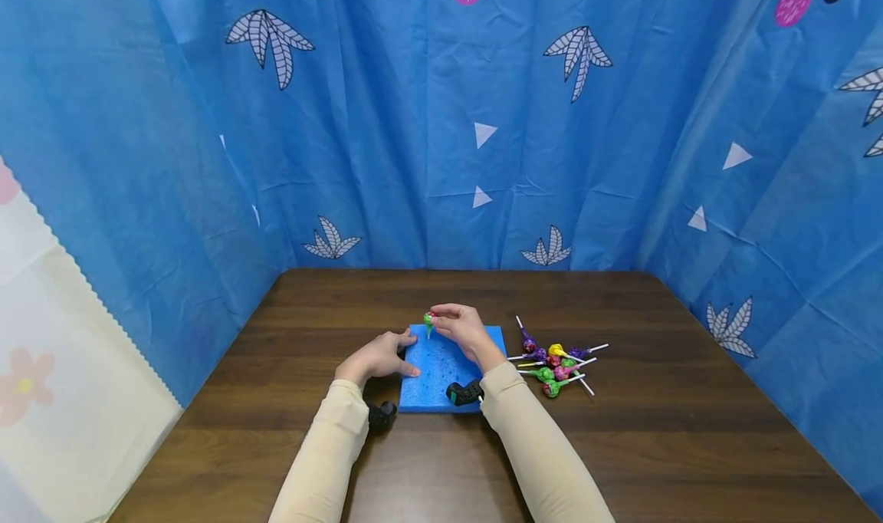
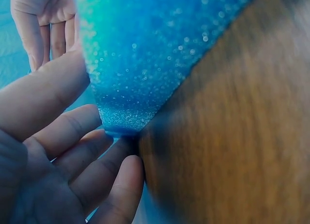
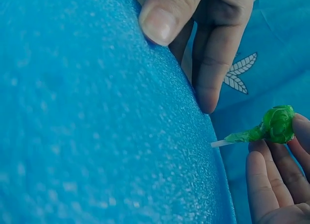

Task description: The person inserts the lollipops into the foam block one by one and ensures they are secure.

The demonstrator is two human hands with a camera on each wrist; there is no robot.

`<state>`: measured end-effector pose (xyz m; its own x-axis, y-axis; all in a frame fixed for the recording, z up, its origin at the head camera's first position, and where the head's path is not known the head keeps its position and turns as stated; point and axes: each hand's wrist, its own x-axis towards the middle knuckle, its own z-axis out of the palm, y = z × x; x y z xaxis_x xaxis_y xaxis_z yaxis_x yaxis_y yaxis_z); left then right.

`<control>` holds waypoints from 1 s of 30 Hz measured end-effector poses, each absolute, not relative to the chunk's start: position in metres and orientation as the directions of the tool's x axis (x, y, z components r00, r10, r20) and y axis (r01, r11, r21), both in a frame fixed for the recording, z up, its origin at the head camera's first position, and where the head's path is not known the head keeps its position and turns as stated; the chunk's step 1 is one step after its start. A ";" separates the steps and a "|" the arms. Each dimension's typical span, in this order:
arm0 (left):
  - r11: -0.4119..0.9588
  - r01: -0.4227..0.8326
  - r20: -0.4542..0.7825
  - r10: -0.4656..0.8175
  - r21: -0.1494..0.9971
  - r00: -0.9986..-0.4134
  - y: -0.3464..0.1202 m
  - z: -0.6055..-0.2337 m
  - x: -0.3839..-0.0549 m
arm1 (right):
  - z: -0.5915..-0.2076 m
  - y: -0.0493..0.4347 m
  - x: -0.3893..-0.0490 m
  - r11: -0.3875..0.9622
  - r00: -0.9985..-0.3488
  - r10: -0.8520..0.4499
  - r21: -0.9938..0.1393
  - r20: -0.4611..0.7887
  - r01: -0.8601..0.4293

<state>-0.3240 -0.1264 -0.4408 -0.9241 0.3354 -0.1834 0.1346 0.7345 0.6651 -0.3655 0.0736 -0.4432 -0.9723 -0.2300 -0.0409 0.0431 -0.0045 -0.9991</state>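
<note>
A green-wrapped lollipop [image 3: 279,125] stands stick-down at the far left part of a blue foam board [image 1: 431,389]. My right hand [image 1: 461,328] pinches its candy head between thumb and fingertips; in the right wrist view the white stick's lower end meets the foam. Along the board's left edge lies my left hand [image 1: 382,354], thumb and fingers spread apart. Its thumb [image 3: 162,25] rests at the top edge of the foam, while the other fingers [image 2: 104,173] reach down beside the board's side in the left wrist view.
Right of the board, a loose pile of lollipops [image 1: 552,370] in purple, yellow, green and red wrappers lies on the dark wooden table [image 1: 655,431]. Small dark holes dot the foam's top. A blue curtain [image 1: 386,147] encloses the table's back and sides.
</note>
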 end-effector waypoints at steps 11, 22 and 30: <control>0.723 0.138 -0.177 0.342 0.677 -0.923 -0.126 -0.442 -0.324 | -0.440 0.086 -0.364 -0.004 -0.981 -0.190 -1.000 -0.025 0.027; 0.717 0.151 -0.167 0.353 0.680 -0.920 -0.129 -0.441 -0.324 | -0.418 0.122 -0.359 0.026 -0.987 -0.158 -0.999 0.036 -0.040; 0.711 0.161 -0.157 0.359 0.685 -0.920 -0.127 -0.442 -0.323 | -0.412 0.160 -0.350 0.093 -0.993 -0.115 -0.995 0.029 -0.040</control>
